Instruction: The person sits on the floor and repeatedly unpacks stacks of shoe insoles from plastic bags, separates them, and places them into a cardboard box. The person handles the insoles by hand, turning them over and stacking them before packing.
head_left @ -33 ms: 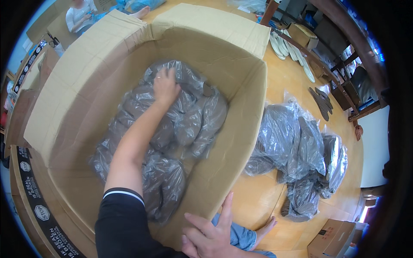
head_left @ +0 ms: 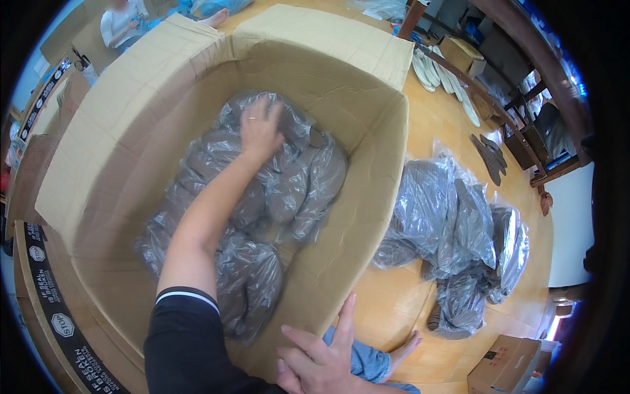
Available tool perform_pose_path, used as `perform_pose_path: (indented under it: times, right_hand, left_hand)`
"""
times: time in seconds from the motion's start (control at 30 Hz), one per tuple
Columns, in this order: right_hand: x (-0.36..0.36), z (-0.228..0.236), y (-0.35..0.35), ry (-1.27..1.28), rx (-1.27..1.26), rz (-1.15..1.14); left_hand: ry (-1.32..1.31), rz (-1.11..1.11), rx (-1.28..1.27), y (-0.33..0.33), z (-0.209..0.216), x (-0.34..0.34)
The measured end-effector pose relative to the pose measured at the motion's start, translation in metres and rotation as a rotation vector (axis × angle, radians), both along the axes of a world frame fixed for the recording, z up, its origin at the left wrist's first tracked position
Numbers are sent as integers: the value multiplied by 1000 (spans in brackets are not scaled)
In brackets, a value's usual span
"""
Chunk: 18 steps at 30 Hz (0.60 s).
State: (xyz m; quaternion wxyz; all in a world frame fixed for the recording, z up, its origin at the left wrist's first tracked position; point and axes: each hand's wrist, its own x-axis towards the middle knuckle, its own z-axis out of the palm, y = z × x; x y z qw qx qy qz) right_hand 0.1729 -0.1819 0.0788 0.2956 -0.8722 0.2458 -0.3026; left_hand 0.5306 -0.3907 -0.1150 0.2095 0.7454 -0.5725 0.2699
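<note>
A large cardboard box (head_left: pixel 335 98) stands in front of me with its flaps open. Inside lie several clear plastic bags (head_left: pixel 289 190) filled with brown-grey pieces that look like shoe soles. My left hand (head_left: pixel 261 131) reaches deep into the box and lies over the far bags, fingers apart; they look slightly blurred, and nothing shows held in them. At the box's near right edge, my right hand (head_left: pixel 318 358) is closed around the rim, some fingers bent over the wall and one stretched along the edge.
More bags of brown pieces (head_left: pixel 453 230) lie on the floor right of the box. Beyond them are brown soles (head_left: pixel 489 157), pale soles (head_left: pixel 443 75) and a dark wooden rack (head_left: pixel 518 125). A smaller carton (head_left: pixel 505 364) stands at lower right. Another person (head_left: pixel 123 23) sits at far left.
My left hand has shifted slightly to the right over the far bags, and its fingers are a little more spread. My right hand stays on the rim.
</note>
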Motion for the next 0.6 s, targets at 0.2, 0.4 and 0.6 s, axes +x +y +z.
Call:
perform_pose_path:
  times: [0.2, 0.4, 0.6]
  right_hand:
    - [-1, 3, -1, 41, -20, -5]
    - [2, 2, 0, 16, -7, 26]
    - [4, 5, -1, 11, -12, 31]
  left_hand:
    - [214, -388, 243, -19, 8, -3]
    - [779, -253, -27, -26, 35, 37]
    - [578, -83, 155, -23, -1, -11]
